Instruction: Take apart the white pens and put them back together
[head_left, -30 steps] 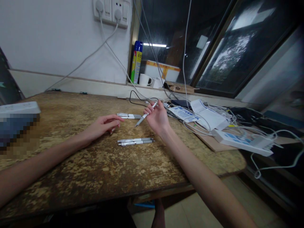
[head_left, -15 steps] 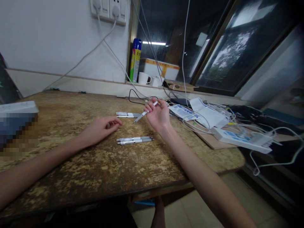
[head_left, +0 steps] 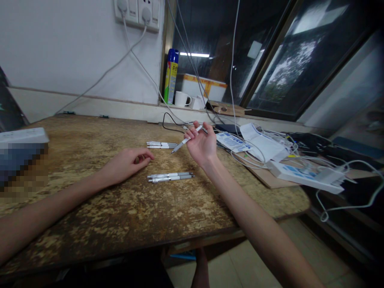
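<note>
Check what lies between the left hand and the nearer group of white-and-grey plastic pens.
The head view shows only bare, worn brown wooden tabletop between the left hand and the nearer pens.

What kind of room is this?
It looks like an indoor work corner, maybe at home, but I can't be sure. There's a worn brown wooden table with slim white-and-grey pens on it, a long white power strip, and a dark glass window behind.
</note>
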Demonstrator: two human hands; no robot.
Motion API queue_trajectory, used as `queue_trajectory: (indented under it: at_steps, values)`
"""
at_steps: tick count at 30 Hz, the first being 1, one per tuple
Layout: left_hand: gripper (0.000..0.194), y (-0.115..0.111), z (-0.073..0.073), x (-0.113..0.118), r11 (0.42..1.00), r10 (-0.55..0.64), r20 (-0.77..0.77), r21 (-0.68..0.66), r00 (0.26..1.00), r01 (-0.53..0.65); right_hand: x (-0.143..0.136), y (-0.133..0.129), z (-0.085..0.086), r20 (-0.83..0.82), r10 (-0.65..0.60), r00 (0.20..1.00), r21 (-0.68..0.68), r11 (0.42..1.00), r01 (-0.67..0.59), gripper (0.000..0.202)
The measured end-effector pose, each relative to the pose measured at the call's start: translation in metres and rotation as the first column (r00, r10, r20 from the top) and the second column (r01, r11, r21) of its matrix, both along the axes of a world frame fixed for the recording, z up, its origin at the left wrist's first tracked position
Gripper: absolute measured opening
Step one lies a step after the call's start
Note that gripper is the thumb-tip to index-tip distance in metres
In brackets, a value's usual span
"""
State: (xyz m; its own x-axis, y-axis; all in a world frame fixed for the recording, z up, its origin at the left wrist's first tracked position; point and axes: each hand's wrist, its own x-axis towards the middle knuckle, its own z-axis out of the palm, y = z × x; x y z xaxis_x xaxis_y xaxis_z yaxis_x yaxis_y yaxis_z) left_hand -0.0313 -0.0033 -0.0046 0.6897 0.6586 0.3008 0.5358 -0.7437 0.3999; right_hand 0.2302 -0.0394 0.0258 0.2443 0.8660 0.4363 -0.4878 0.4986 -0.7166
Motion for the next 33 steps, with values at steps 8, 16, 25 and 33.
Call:
queue_trajectory:
  at_steps: [8, 16, 25, 33]
  values:
    - [0.027, 0.0007, -0.0005, -0.0009, 1.000, -0.005, -0.007, 0.002, 1.000, 0.005, -0.0013, -0.0027, 0.0022, -0.009, -0.026, 1.000, -0.028, 0.999, 0.026, 0.024]
    - [0.025, 0.0012, -0.0002, 0.0006, 1.000, -0.011, -0.016, 0.007, 1.000, 0.011, -0.0025, -0.0043, 0.0036, -0.066, 0.027, 0.997, -0.048, 0.998, -0.030, 0.019]
    - [0.025, 0.0012, -0.0016, 0.0004, 1.000, -0.013, -0.006, 0.022, 1.000, 0.013, -0.0043, -0.0076, 0.0060, -0.137, 0.094, 0.986, -0.008, 0.995, -0.096, 0.017]
    - [0.033, -0.0044, 0.0025, 0.0021, 0.998, 0.011, 0.076, -0.061, 0.997, -0.007, -0.0091, -0.0033, 0.0060, 0.161, -0.090, 0.983, 0.008, 0.996, 0.090, 0.016]
